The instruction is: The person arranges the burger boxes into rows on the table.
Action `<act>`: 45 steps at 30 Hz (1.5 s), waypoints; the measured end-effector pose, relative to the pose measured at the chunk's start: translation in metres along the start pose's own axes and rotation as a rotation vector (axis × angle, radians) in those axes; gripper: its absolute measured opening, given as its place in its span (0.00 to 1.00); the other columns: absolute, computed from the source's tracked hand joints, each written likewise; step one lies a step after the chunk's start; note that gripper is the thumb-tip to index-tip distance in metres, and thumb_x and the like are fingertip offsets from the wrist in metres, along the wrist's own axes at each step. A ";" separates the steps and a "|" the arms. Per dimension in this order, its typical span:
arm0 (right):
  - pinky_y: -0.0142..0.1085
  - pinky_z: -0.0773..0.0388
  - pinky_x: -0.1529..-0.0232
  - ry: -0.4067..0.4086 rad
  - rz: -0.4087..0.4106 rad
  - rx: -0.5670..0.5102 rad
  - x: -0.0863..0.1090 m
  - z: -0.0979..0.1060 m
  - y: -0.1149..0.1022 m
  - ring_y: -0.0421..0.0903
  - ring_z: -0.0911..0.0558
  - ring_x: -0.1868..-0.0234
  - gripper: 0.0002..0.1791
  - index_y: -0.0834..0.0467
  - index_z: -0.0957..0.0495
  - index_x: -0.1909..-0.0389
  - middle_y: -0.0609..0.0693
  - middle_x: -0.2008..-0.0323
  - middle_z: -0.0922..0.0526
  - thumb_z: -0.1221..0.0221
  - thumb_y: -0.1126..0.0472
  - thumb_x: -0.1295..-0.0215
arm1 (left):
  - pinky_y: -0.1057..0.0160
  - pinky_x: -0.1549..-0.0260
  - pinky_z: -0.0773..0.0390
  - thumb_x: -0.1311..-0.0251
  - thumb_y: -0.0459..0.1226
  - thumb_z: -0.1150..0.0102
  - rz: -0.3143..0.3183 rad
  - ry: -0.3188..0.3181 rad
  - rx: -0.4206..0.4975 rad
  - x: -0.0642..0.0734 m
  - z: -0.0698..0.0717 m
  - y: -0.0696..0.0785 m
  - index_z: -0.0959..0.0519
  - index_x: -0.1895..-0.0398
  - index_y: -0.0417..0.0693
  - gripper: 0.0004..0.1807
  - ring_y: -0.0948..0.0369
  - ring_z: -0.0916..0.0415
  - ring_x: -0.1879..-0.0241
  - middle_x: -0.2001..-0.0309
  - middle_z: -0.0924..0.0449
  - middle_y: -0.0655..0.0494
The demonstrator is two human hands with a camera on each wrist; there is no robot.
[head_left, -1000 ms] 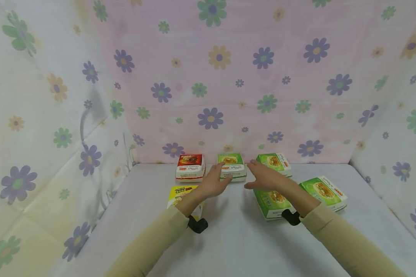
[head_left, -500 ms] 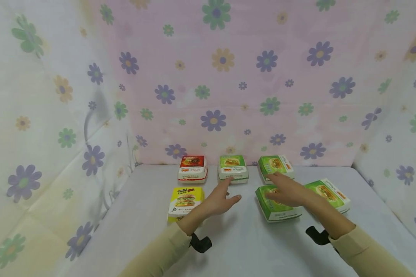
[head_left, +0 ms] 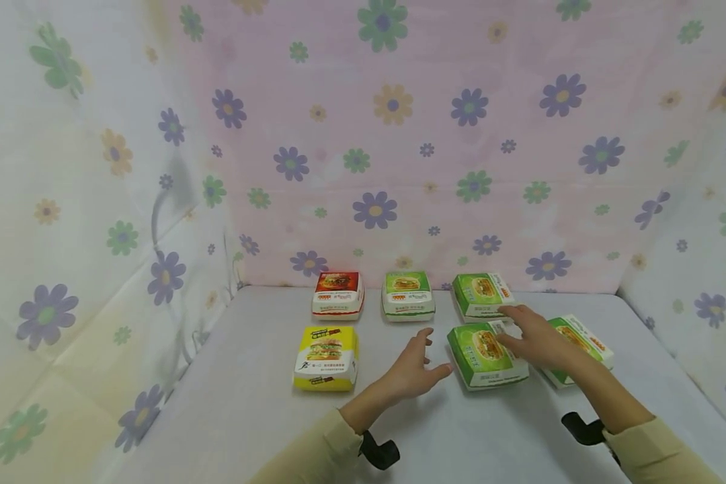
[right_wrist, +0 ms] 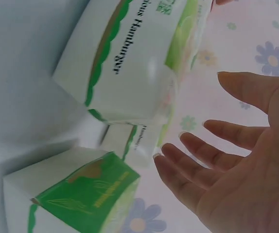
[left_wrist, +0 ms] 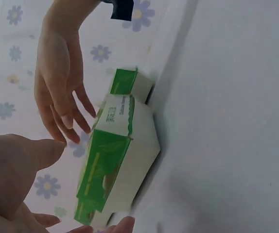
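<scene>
A green hamburger box (head_left: pixel 475 373) sits on the table at front centre-right, between my two hands. My left hand (head_left: pixel 413 371) is beside its left side, fingers relaxed and holding nothing. Over its right part hovers my right hand (head_left: pixel 541 343), fingers spread, also holding nothing. The right wrist view shows a gap between the right hand (right_wrist: pixel 241 160) and the box side (right_wrist: pixel 134 63) printed "Hamburger". Seen from the left wrist, the right hand (left_wrist: pixel 59 77) hangs above the box's top. Another green hamburger box (head_left: pixel 589 346) lies to the right, partly hidden by the right hand.
Along the back stand a red hamburger box (head_left: pixel 337 296), a green-and-white one (head_left: pixel 408 296) and a green one (head_left: pixel 474 296). A yellow hamburger box (head_left: pixel 325 359) stands at front left. Flowered cloth walls (head_left: pixel 339 235) enclose the white table (head_left: pixel 230 417).
Both hands have drawn back from the back row and shifted right, the right one now over the front green box. The yellow box has come into full view. The boxes have stayed in place.
</scene>
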State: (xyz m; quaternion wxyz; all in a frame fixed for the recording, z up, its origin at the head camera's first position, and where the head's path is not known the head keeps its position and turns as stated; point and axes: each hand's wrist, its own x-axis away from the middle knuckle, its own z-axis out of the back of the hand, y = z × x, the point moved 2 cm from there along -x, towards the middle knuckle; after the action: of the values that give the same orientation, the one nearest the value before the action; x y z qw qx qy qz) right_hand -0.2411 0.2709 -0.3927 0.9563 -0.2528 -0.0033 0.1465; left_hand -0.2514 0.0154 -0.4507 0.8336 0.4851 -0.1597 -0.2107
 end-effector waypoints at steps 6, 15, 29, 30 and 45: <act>0.61 0.20 0.51 -0.016 -0.027 -0.039 -0.002 -0.003 0.011 0.75 0.24 0.43 0.33 0.74 0.37 0.30 0.78 0.36 0.32 0.41 0.58 0.25 | 0.45 0.44 0.21 0.33 0.50 0.35 0.045 0.033 0.066 -0.007 -0.019 0.001 0.49 0.20 0.41 0.48 0.41 0.26 0.38 0.29 0.38 0.37; 0.64 0.24 0.46 -0.052 -0.047 -0.061 -0.006 -0.008 0.017 0.76 0.25 0.41 0.29 0.75 0.40 0.28 0.80 0.33 0.36 0.48 0.62 0.22 | 0.46 0.43 0.21 0.33 0.52 0.35 0.104 0.073 0.083 -0.019 -0.034 0.001 0.50 0.20 0.40 0.49 0.41 0.25 0.39 0.29 0.39 0.35; 0.63 0.22 0.46 -0.109 -0.025 -0.162 -0.005 -0.014 0.014 0.77 0.27 0.40 0.31 0.74 0.44 0.26 0.79 0.29 0.41 0.50 0.63 0.22 | 0.47 0.41 0.23 0.32 0.52 0.37 0.101 0.054 0.070 -0.025 -0.041 0.001 0.46 0.21 0.41 0.46 0.46 0.27 0.38 0.32 0.36 0.38; 0.63 0.22 0.46 -0.108 -0.028 -0.156 -0.005 -0.014 0.013 0.77 0.26 0.40 0.31 0.74 0.44 0.26 0.79 0.30 0.41 0.50 0.63 0.23 | 0.48 0.40 0.23 0.31 0.52 0.37 0.095 0.047 0.077 -0.025 -0.041 0.001 0.46 0.21 0.42 0.45 0.47 0.28 0.37 0.32 0.35 0.40; 0.66 0.29 0.39 -0.125 -0.078 -0.106 -0.010 -0.017 0.011 0.76 0.33 0.33 0.28 0.75 0.37 0.30 0.77 0.33 0.34 0.51 0.64 0.24 | 0.55 0.42 0.22 0.28 0.47 0.39 0.017 -0.056 0.181 -0.026 -0.039 0.002 0.42 0.21 0.49 0.38 0.57 0.28 0.37 0.33 0.32 0.49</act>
State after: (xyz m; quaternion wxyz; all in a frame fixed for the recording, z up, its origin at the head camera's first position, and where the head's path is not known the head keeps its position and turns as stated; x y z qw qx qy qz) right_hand -0.2524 0.2693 -0.4125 0.9445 -0.2932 -0.0807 0.1245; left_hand -0.2554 0.0581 -0.4694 0.7833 0.5509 -0.2056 -0.2017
